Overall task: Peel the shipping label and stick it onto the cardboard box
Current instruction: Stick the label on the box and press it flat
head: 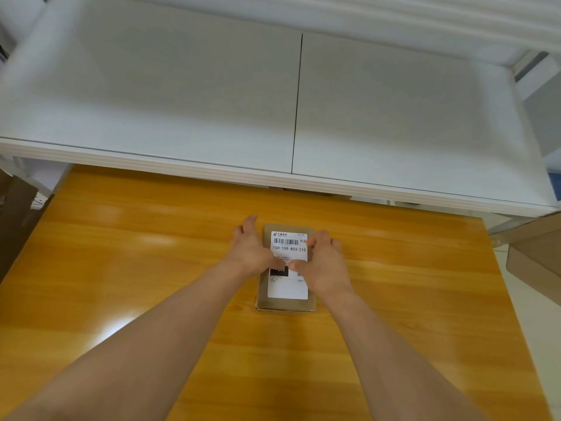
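Observation:
A small brown cardboard box [283,304] lies flat on the wooden table. A white shipping label [288,287] with a barcode and the code 15H-159-A03-210 covers most of its top face. My left hand [250,249] rests along the box's left side, its thumb pressing on the middle of the label. My right hand [323,264] lies on the right side, its thumb also down on the label; the two thumbs nearly meet. The fingers of both hands are spread and hold nothing. The hands hide the label's middle strip.
The orange-yellow wooden table [151,268] surrounds the box. A white shelf or desk [212,101] overhangs the table's far edge. Brown cardboard [537,256] juts in at the right edge, and more cardboard [15,220] stands at the left.

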A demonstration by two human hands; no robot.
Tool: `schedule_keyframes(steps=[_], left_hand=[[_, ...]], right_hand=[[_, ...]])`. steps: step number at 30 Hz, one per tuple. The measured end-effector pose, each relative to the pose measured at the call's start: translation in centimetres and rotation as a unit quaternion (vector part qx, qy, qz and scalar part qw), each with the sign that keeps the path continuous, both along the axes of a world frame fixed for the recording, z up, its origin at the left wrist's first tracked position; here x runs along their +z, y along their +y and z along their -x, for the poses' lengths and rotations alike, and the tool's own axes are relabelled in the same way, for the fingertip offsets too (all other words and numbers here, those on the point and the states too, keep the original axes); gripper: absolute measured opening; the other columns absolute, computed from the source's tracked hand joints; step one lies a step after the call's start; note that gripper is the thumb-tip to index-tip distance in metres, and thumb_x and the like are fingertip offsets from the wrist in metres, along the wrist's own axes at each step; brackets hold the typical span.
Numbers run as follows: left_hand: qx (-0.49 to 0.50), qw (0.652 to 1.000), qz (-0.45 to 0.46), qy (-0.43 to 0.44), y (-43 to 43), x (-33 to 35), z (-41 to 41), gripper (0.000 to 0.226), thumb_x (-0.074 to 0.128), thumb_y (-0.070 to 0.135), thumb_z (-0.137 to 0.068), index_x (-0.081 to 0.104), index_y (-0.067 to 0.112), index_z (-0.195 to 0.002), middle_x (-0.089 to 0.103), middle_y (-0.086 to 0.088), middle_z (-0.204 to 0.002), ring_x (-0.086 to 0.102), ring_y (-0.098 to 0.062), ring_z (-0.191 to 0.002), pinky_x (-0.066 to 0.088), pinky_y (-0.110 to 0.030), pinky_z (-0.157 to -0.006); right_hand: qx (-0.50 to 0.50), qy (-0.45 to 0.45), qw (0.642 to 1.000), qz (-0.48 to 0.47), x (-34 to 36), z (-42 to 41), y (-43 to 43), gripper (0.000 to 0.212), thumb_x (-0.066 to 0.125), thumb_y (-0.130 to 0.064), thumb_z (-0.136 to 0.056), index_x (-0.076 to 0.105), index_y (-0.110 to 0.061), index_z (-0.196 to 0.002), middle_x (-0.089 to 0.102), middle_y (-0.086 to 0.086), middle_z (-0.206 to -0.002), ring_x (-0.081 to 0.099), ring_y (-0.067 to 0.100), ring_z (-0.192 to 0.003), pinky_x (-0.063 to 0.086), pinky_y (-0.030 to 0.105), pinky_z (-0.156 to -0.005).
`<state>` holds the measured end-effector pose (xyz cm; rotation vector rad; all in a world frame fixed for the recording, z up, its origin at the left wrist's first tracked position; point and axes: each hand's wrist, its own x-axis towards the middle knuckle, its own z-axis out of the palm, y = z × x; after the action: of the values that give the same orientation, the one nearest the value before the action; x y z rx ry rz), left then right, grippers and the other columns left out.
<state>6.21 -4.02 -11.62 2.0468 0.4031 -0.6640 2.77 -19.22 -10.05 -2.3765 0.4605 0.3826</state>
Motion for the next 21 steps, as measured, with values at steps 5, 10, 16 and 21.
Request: schedule_keyframes(steps=[5, 10, 16, 21], left_hand=[[-0.084, 0.996, 0.006, 0.017, 0.1, 0.4, -0.8, 0.138, 0.095, 0.017, -0.052, 0.006, 0.032, -0.157, 0.018, -0.001, -0.163, 0.024, -0.033, -0.147, 0.033, -0.056, -0.114], [-0.058, 0.996, 0.057, 0.035, 0.3, 0.3, -0.7, 0.123, 0.093, 0.007, -0.044, 0.029, 0.029, -0.147, 0.052, -0.006, -0.135, 0.055, -0.032, -0.12, 0.051, -0.052, -0.099], [-0.059, 0.995, 0.064, 0.039, 0.2, 0.8, -0.9, 0.11, 0.092, 0.002, -0.049, 0.034, 0.025, -0.141, 0.055, -0.006, -0.126, 0.057, -0.03, -0.115, 0.054, -0.05, -0.095], [-0.046, 0.997, 0.058, 0.036, 0.2, -0.2, -1.2, 0.099, 0.089, 0.019, -0.035, 0.039, 0.036, -0.119, 0.06, -0.003, -0.117, 0.057, -0.03, -0.113, 0.056, -0.051, -0.091]], right_hand=[[-0.007, 0.028, 0.999, -0.036, 0.0, -0.6, -0.3, 0.1, 0.088, -0.022, -0.07, 0.026, -0.028, -0.148, 0.036, 0.007, -0.138, 0.04, 0.026, -0.13, 0.045, 0.036, -0.096], [0.039, 0.061, 0.996, -0.049, 0.0, -1.3, -0.5, 0.119, 0.089, -0.021, -0.069, 0.009, -0.032, -0.156, 0.031, 0.008, -0.145, 0.035, 0.028, -0.136, 0.046, 0.04, -0.1], [0.045, 0.073, 0.995, -0.04, 0.0, -2.1, -0.9, 0.111, 0.091, -0.02, -0.065, 0.022, -0.023, -0.153, 0.034, 0.009, -0.142, 0.039, 0.028, -0.133, 0.042, 0.038, -0.103], [0.038, 0.084, 0.995, -0.049, 0.2, -2.6, -1.2, 0.104, 0.094, -0.018, -0.058, 0.033, -0.02, -0.142, 0.041, 0.009, -0.131, 0.047, 0.027, -0.122, 0.047, 0.036, -0.095]])
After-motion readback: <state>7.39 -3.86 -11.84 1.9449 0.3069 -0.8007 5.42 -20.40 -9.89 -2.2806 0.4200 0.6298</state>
